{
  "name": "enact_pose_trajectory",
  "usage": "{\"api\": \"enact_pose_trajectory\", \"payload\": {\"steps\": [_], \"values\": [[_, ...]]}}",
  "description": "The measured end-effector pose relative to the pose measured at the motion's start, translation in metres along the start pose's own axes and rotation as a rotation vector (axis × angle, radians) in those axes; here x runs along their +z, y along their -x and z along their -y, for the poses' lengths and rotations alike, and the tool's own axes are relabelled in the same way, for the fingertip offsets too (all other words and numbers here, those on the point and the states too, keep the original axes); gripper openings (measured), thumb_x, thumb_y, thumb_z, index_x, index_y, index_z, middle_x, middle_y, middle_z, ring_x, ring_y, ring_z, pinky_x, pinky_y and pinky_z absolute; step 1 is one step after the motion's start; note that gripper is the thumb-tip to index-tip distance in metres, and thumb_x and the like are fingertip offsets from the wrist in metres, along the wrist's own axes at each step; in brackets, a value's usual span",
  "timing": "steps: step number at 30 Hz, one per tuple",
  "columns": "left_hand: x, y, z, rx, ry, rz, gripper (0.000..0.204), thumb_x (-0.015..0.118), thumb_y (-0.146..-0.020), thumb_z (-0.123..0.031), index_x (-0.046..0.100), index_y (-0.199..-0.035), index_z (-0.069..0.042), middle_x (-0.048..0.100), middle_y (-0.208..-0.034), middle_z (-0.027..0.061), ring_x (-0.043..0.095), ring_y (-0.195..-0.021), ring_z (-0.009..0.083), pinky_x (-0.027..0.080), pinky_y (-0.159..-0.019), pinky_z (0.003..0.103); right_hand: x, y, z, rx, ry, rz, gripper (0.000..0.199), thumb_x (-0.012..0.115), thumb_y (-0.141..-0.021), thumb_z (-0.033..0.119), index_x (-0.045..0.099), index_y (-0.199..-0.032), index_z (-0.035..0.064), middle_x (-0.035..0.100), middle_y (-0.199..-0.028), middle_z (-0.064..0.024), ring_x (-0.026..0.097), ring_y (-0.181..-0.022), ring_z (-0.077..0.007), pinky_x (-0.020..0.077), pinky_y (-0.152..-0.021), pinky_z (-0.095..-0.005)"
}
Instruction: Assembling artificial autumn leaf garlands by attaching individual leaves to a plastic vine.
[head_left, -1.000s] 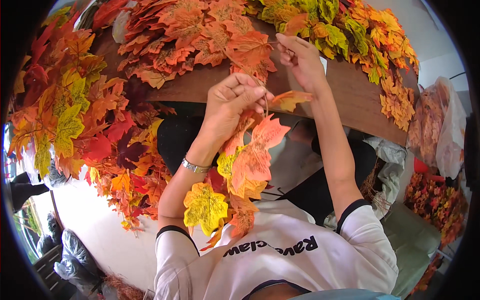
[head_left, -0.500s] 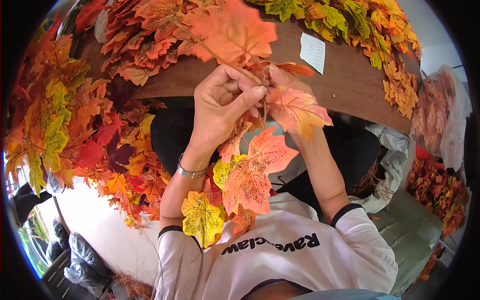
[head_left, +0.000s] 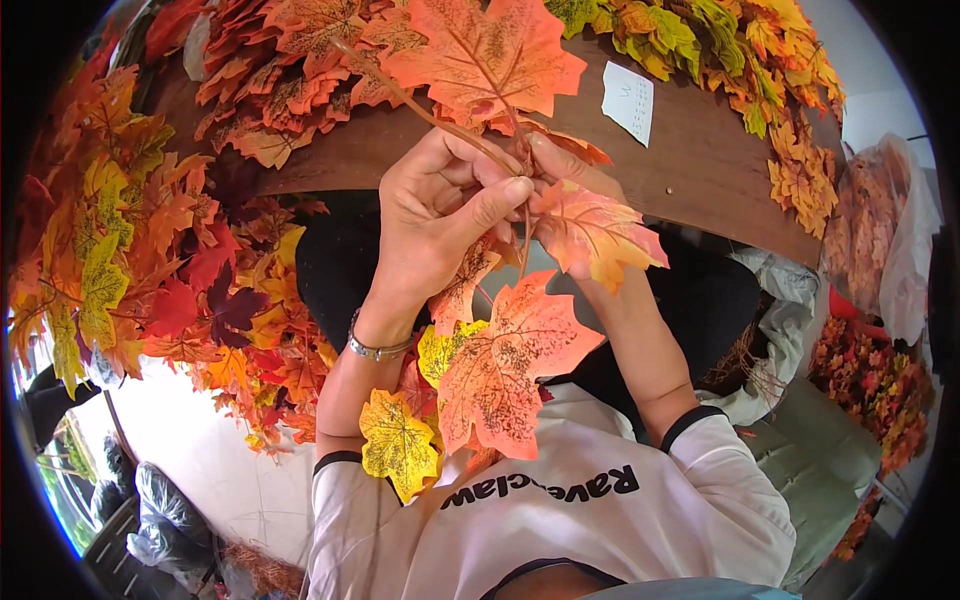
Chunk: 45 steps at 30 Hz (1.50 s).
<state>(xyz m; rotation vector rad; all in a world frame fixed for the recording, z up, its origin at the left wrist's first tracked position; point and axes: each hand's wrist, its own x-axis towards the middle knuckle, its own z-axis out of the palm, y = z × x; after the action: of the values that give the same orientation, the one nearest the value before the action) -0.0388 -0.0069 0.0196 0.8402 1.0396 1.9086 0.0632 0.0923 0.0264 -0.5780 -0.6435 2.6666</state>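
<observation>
Two hands meet above the brown wooden desk (head_left: 700,160). The left hand (head_left: 440,215) pinches its fingers (head_left: 490,200) shut on a thin brown stem of orange fabric maple leaves (head_left: 515,360), steadying it; the right hand (head_left: 560,170), mostly hidden, grips alongside.

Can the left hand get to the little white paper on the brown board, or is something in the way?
Probably yes. The white paper lies bare on the brown board, with no leaves covering it. But the left hand is pinching a leaf stem, so it would likely need to let go first.
</observation>
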Motion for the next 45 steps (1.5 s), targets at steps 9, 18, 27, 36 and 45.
{"api": "enact_pose_trajectory", "payload": {"steps": [9, 18, 27, 36, 45], "values": [[-0.002, 0.001, -0.001, -0.003, -0.004, 0.015, 0.012, 0.059, -0.080, -0.001, 0.048, -0.085, 0.001, 0.058, -0.079, 0.0077, 0.058, -0.067, 0.0089, 0.048, -0.049, 0.018, 0.002, 0.000, -0.001, -0.011, 0.012, -0.014, 0.013, 0.057, -0.082, 0.010, 0.055, -0.089, -0.0003, 0.057, -0.078, -0.0052, 0.055, -0.065, -0.0094, 0.0456, -0.053, -0.0214], [-0.001, 0.002, -0.001, 0.001, -0.007, -0.009, 0.011, 0.058, -0.081, -0.002, 0.047, -0.083, 0.000, 0.058, -0.077, 0.0073, 0.058, -0.066, 0.0093, 0.047, -0.049, 0.017, 0.004, 0.000, -0.004, -0.130, 0.081, 0.026, 0.012, 0.059, -0.080, 0.006, 0.054, -0.089, -0.0006, 0.054, -0.077, -0.0042, 0.049, -0.060, -0.0072, 0.0402, -0.050, -0.0188], [0.004, 0.002, -0.010, -0.078, 0.162, -0.037, 0.012, 0.058, -0.081, -0.004, 0.047, -0.083, 0.000, 0.058, -0.074, 0.0077, 0.059, -0.064, 0.0128, 0.049, -0.055, 0.021, -0.003, 0.006, -0.011, -0.232, 0.175, 0.118, 0.016, 0.060, -0.077, 0.002, 0.055, -0.091, 0.0002, 0.057, -0.082, -0.0053, 0.054, -0.074, -0.0120, 0.0452, -0.066, -0.0255], [0.000, 0.001, -0.014, -0.009, 0.066, -0.140, 0.011, 0.059, -0.081, -0.006, 0.050, -0.085, -0.001, 0.056, -0.076, 0.0024, 0.051, -0.057, 0.0055, 0.041, -0.049, 0.017, -0.003, -0.003, -0.011, -0.086, 0.009, 0.104, 0.027, 0.060, -0.077, 0.006, 0.053, -0.101, -0.0007, 0.058, -0.092, -0.0088, 0.056, -0.084, -0.0161, 0.0464, -0.077, -0.0284], [0.003, 0.005, -0.040, 0.185, 0.238, -0.232, 0.010, 0.055, -0.082, -0.003, 0.050, -0.091, -0.001, 0.056, -0.086, 0.0052, 0.054, -0.071, 0.0089, 0.046, -0.060, 0.021, 0.010, -0.010, -0.022, -0.028, -0.104, 0.190, 0.033, 0.058, -0.077, 0.004, 0.051, -0.109, 0.0010, 0.057, -0.101, -0.0064, 0.055, -0.093, -0.0162, 0.0438, -0.081, -0.0293]]}}
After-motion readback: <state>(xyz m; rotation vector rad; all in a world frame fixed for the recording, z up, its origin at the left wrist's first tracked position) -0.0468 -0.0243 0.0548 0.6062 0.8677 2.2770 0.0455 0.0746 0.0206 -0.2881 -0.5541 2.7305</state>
